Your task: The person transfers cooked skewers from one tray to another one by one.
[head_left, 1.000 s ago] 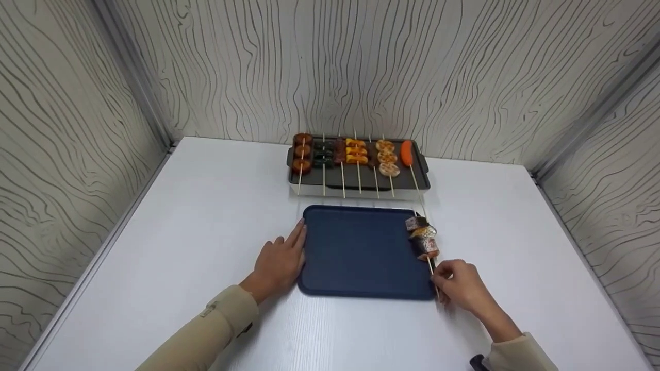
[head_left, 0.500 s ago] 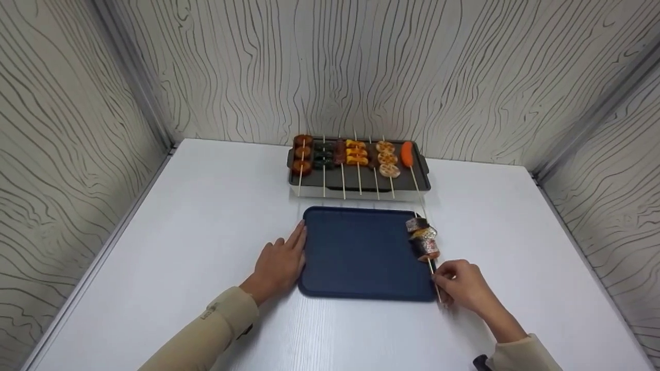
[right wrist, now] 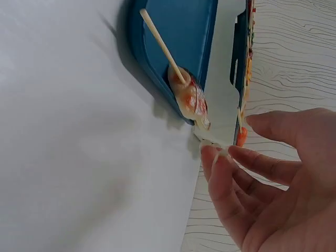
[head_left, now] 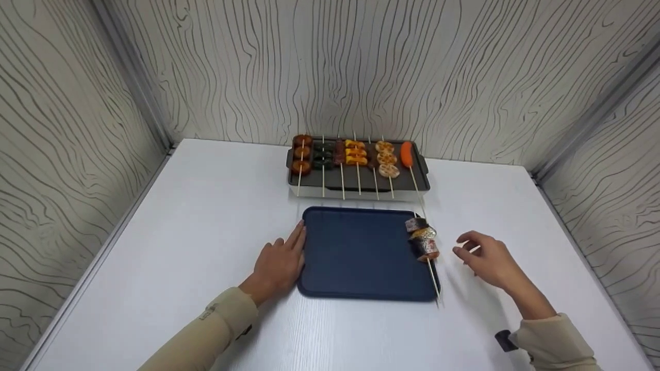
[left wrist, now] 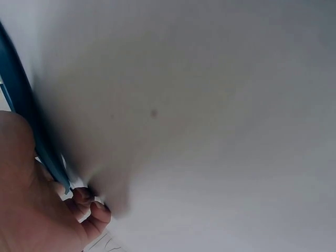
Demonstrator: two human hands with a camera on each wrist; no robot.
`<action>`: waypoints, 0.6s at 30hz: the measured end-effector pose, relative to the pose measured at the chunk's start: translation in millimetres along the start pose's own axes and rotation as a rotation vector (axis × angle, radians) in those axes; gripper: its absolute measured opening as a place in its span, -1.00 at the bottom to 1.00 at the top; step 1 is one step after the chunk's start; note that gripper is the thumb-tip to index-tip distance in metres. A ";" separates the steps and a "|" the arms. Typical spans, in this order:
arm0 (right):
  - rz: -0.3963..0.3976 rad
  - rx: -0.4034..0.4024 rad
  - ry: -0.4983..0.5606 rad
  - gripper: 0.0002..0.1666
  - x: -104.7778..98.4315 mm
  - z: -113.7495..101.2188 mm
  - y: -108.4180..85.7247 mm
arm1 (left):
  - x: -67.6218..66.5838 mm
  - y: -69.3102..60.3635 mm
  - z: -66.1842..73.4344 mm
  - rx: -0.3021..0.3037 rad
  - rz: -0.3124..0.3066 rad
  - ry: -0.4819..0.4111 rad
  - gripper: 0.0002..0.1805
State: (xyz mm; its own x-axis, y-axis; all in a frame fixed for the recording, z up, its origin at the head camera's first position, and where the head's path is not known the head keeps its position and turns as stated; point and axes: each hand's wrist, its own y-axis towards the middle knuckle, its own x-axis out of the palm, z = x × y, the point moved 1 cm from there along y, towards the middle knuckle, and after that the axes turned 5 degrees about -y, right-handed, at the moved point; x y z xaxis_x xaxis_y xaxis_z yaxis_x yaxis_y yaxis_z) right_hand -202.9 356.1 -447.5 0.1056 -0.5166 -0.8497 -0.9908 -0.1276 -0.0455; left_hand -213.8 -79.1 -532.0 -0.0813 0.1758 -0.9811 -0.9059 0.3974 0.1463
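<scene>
White bench (head_left: 232,180) carried a tray (head_left: 356,252), left hand (head_left: 278,264) straight-fingered against its edge. Laying the skewer (head_left: 425,247) seemed done; right hand (head_left: 490,260), loose, holding nothing, likely needed a fresh pinch.

1. Head: from above, farthest off, facing forward and down over the tabletop (head_left: 232,190).
2. Left wrist: close to the left hand (left wrist: 34,197), facing mostly tabletop.
3. Right wrist: close to the right hand (right wrist: 281,194), facing tray (right wrist: 186,31) and wall (right wrist: 294,63); all views share the tray.
</scene>
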 end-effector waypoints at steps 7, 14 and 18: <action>0.029 -0.046 -0.075 -0.47 -27.9 5.6 20.6 | 3.5 1.0 -2.1 0.005 0.014 0.000 -0.39; -0.029 -0.008 0.035 -0.29 -47.5 8.3 48.9 | 2.2 0.7 -2.1 0.012 0.026 0.000 -0.39; -0.055 0.009 0.108 -0.26 -51.9 10.7 65.4 | -0.1 0.1 -1.2 0.004 0.012 -0.020 -0.39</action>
State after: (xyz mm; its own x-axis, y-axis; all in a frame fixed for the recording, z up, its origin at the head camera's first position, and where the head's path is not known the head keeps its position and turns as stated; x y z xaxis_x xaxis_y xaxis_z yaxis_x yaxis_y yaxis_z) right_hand -274.1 383.6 -412.0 0.1676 -0.5972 -0.7844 -0.9840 -0.1505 -0.0957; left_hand -214.4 -80.1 -532.1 -0.0843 0.1984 -0.9765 -0.9034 0.3983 0.1589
